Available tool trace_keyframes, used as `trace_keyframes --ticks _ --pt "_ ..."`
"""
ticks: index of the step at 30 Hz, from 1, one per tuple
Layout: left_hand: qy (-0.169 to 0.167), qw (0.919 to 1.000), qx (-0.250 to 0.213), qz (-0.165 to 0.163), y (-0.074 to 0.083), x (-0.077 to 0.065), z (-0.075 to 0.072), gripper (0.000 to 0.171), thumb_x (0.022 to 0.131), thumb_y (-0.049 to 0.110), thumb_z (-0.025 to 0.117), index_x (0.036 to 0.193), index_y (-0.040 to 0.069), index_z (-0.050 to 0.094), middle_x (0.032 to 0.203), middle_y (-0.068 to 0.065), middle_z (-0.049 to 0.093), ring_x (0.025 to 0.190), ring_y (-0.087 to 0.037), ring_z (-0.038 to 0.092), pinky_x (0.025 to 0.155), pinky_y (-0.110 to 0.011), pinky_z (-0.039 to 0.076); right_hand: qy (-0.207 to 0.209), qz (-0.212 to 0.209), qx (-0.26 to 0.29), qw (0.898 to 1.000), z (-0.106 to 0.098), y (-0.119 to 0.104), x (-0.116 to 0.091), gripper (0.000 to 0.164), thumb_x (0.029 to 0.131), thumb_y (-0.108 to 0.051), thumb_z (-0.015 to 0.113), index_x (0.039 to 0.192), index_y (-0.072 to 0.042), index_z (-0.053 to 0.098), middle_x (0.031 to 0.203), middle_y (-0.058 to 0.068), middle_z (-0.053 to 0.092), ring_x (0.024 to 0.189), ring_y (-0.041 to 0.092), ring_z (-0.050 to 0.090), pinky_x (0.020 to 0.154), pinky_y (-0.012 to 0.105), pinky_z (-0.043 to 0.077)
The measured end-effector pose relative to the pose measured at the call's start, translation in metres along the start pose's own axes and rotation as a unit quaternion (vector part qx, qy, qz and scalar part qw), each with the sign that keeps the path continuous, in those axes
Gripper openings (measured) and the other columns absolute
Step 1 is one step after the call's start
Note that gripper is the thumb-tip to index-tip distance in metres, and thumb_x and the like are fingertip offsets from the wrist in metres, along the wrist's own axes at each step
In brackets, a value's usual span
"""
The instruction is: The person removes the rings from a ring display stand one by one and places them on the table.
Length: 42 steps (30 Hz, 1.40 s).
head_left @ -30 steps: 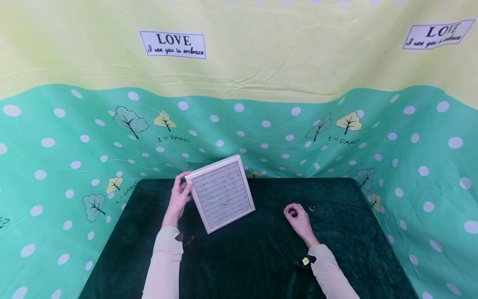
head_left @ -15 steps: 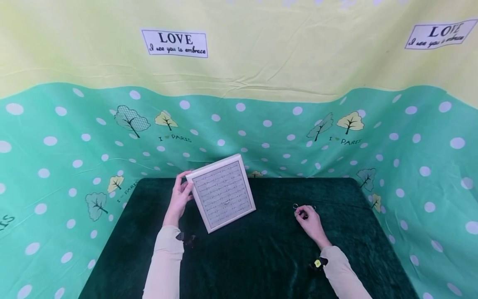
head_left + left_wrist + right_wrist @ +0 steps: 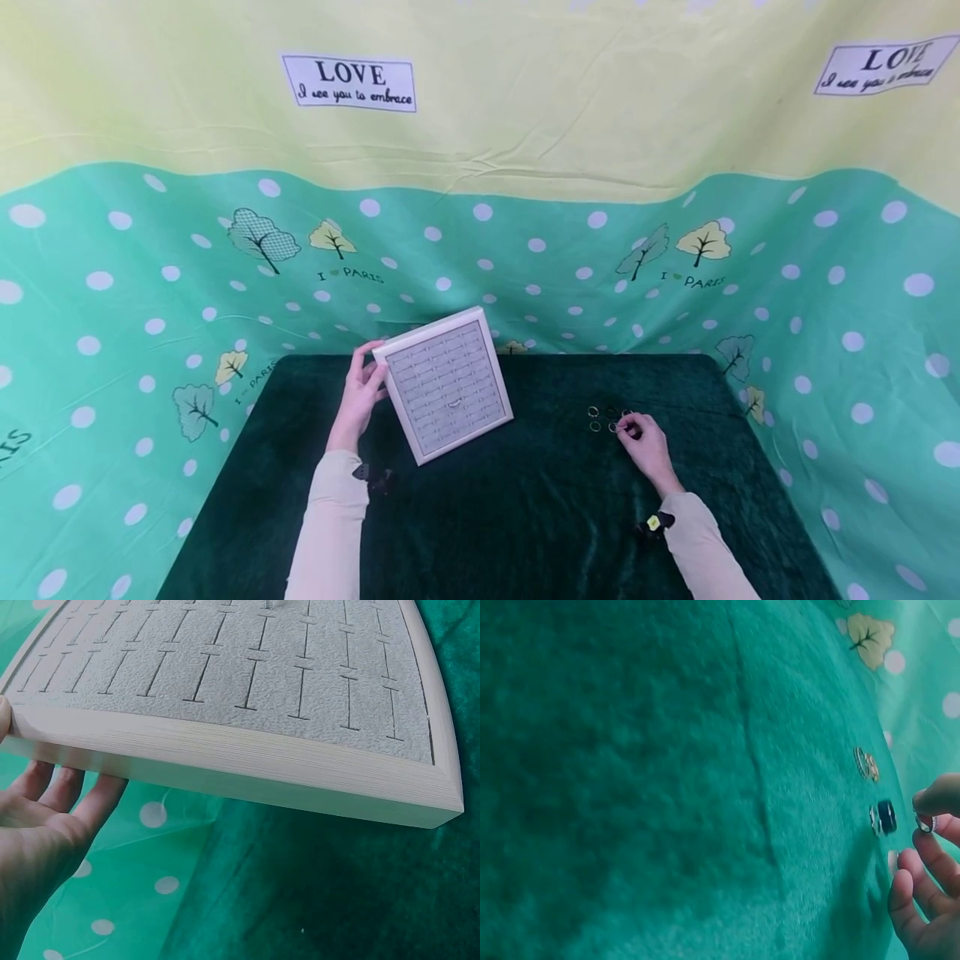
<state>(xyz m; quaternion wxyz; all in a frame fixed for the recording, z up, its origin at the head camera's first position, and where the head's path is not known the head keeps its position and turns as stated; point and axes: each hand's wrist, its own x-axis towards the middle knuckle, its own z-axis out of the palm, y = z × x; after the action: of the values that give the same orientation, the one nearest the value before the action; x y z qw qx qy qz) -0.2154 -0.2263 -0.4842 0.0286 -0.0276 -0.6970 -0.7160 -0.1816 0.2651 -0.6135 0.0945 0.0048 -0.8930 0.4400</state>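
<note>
My left hand (image 3: pixel 360 400) grips the left edge of a ring display tray (image 3: pixel 415 414), which has a pale wooden frame and grey slotted padding. The tray is tilted up, facing the head camera. In the left wrist view, fingers (image 3: pixel 64 787) lie under the frame and the thumb tip is at its front edge. A single ring (image 3: pixel 454 404) sits in the tray's lower middle. To the right, low over the cloth, my right hand (image 3: pixel 647 447) pinches a silver ring (image 3: pixel 925 824) between thumb and finger.
Several loose rings lie by the right hand on the dark green velvet cloth (image 3: pixel 510 517), among them a black ring (image 3: pixel 887 817) and a gold-toned ring (image 3: pixel 872 766). A spotted green and yellow curtain (image 3: pixel 480 242) hangs behind and at both sides.
My right hand has moved right across the cloth, uncovering rings on its left. The left hand and the tray stay nearly in place.
</note>
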Motion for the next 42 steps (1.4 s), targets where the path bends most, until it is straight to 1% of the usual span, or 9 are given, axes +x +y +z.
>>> trace_keyframes --ticks 3,5,12,21,25,28,34,38,42 --pt "-0.002 1.0000 -0.005 0.001 -0.001 0.001 0.000 0.041 0.103 0.011 0.045 0.142 0.009 0.032 0.124 -0.023 0.053 0.101 -0.024 0.058 0.090 -0.059 0.042 0.021 -0.011 -0.007 1.000 -0.001 0.004 0.001 0.006 0.085 -0.002 0.066 0.091 -0.001 0.064 0.093 0.014 0.054 0.080 0.025 0.052 0.070 0.034 0.040" --pt "-0.003 1.0000 -0.007 0.003 0.000 0.001 0.000 0.042 0.103 0.011 0.045 0.142 0.008 0.032 0.124 -0.024 0.052 0.100 -0.024 0.059 0.089 -0.059 0.042 0.025 -0.013 -0.011 1.000 -0.003 0.008 0.001 0.007 0.084 -0.002 0.066 0.091 -0.001 0.064 0.091 0.014 0.054 0.080 0.026 0.052 0.070 0.036 0.039" --pt "0.006 0.9998 -0.002 0.019 -0.026 0.012 -0.008 0.043 0.102 0.022 0.049 0.142 0.015 0.034 0.123 -0.016 0.055 0.100 -0.021 0.059 0.088 -0.061 0.042 -0.009 0.030 -0.035 0.999 -0.010 0.012 0.006 0.009 0.087 -0.002 0.065 0.095 0.002 0.064 0.098 0.018 0.054 0.087 0.030 0.052 0.075 0.041 0.040" --pt "0.007 0.9997 0.003 0.025 -0.026 0.011 -0.007 0.044 0.101 0.024 0.051 0.141 0.016 0.035 0.120 -0.014 0.057 0.100 -0.021 0.060 0.086 -0.057 0.044 0.001 0.030 -0.050 0.998 -0.012 0.016 0.007 0.007 0.085 0.000 0.065 0.092 0.003 0.064 0.094 0.019 0.053 0.082 0.029 0.051 0.072 0.040 0.039" --pt "0.011 0.9997 0.006 0.023 -0.026 0.012 -0.007 0.044 0.101 0.024 0.051 0.141 0.016 0.035 0.121 -0.018 0.056 0.100 -0.021 0.060 0.085 -0.056 0.045 0.003 0.030 -0.051 0.998 -0.012 0.017 0.007 0.008 0.084 0.000 0.065 0.092 0.003 0.065 0.095 0.019 0.053 0.082 0.029 0.052 0.072 0.040 0.039" --pt "0.012 0.9997 0.006 0.020 -0.026 0.012 -0.007 0.043 0.102 0.023 0.050 0.141 0.015 0.034 0.122 -0.020 0.056 0.100 -0.021 0.060 0.085 -0.055 0.045 0.004 0.036 -0.053 0.998 -0.012 0.017 0.007 0.009 0.084 0.000 0.066 0.092 0.003 0.065 0.096 0.019 0.053 0.082 0.029 0.052 0.072 0.040 0.039" --pt "0.012 0.9999 -0.001 0.012 -0.025 0.012 -0.008 0.043 0.102 0.019 0.048 0.142 0.014 0.033 0.122 -0.019 0.056 0.099 -0.020 0.060 0.086 -0.055 0.045 0.000 0.058 -0.038 0.998 -0.010 0.011 0.004 0.012 0.087 -0.003 0.065 0.097 0.004 0.065 0.101 0.021 0.051 0.084 0.029 0.053 0.073 0.039 0.040" --pt "0.004 0.9999 -0.009 0.005 -0.021 0.011 -0.007 0.043 0.102 0.015 0.047 0.143 0.012 0.032 0.126 -0.022 0.053 0.101 -0.023 0.058 0.089 -0.059 0.042 0.009 0.057 -0.027 0.998 -0.004 0.004 0.002 0.013 0.088 -0.003 0.065 0.099 0.003 0.065 0.104 0.021 0.051 0.083 0.027 0.054 0.072 0.037 0.040" --pt "-0.004 0.9999 -0.010 0.003 -0.009 0.005 -0.004 0.042 0.103 0.012 0.046 0.143 0.009 0.031 0.128 -0.026 0.050 0.103 -0.027 0.057 0.091 -0.062 0.039 0.029 0.043 -0.015 0.999 0.005 -0.003 0.000 0.011 0.086 -0.002 0.067 0.096 0.003 0.066 0.101 0.020 0.053 0.079 0.024 0.053 0.072 0.035 0.039"
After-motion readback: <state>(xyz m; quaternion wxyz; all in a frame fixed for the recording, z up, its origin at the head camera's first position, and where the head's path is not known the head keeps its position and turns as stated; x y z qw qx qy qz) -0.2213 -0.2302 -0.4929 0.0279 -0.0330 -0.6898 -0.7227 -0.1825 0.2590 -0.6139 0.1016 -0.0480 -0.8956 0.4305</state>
